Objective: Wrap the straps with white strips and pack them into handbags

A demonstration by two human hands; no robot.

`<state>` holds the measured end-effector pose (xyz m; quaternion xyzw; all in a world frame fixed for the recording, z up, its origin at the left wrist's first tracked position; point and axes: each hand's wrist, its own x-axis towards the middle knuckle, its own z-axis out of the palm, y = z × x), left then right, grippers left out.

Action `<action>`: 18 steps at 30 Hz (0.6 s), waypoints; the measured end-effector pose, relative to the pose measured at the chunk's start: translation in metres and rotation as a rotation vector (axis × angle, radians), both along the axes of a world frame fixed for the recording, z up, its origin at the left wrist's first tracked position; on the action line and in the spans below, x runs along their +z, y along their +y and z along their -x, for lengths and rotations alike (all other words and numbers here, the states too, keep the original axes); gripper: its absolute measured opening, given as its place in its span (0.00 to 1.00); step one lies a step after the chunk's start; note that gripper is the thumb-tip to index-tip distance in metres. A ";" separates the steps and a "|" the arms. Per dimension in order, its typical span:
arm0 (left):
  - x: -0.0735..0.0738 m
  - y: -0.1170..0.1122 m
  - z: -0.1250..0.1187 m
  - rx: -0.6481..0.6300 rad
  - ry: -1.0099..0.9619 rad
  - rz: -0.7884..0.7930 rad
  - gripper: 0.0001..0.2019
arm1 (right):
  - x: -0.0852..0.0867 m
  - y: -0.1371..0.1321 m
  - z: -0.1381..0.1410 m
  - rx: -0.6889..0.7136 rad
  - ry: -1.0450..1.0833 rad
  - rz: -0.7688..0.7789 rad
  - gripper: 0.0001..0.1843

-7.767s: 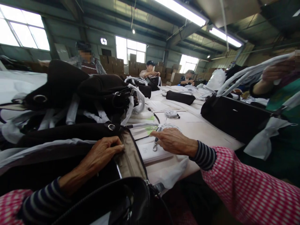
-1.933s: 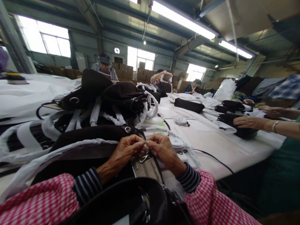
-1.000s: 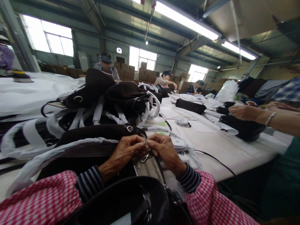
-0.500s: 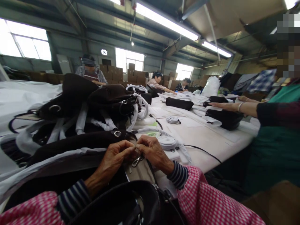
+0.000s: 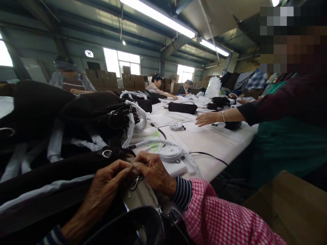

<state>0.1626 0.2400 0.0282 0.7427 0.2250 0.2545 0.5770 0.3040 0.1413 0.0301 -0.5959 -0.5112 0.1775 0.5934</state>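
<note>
An open black bag [image 5: 143, 221] with a metal zip and beige lining [image 5: 140, 195] lies in front of me. Over the lining, my left hand [image 5: 109, 180] pinches with thumb and forefinger. Fingertip to fingertip with it, my right hand [image 5: 153, 170] is pinched too. What sits between the fingertips is too small to make out. Just below them hangs a silver snap hook [image 5: 135, 183]. A metal D-ring [image 5: 106, 153] shows on the dark bag edge left of my hands. White wrapping [image 5: 51, 187] runs along the bag on the left.
Dark bags [image 5: 94, 105] with white-wrapped handles are piled at the left. Coiled white-wrapped straps [image 5: 170, 153] and a smaller coil [image 5: 176, 126] lie on the white table [image 5: 204, 146]. A co-worker's hand [image 5: 208, 118] reaches in from the right. A cardboard box [image 5: 293, 204] stands at lower right.
The view has turned right, so things sit further left. The co-worker at the right has leaned in, one arm stretched over the table towards the small coil. My hands keep their pinch.
</note>
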 end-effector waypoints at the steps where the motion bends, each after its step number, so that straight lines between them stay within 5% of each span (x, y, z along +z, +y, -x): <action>1: 0.000 0.000 0.001 0.006 0.012 -0.029 0.18 | 0.000 0.000 0.000 0.005 -0.002 -0.001 0.07; 11: 0.002 -0.004 0.003 0.033 0.123 -0.187 0.20 | -0.003 0.004 -0.008 0.107 -0.031 0.045 0.09; 15: 0.019 -0.002 0.000 0.013 0.163 -0.243 0.20 | 0.005 0.002 -0.027 0.175 0.047 0.064 0.07; 18: 0.034 0.007 0.015 -0.031 0.229 -0.430 0.17 | 0.023 -0.023 -0.058 0.041 -0.196 0.054 0.05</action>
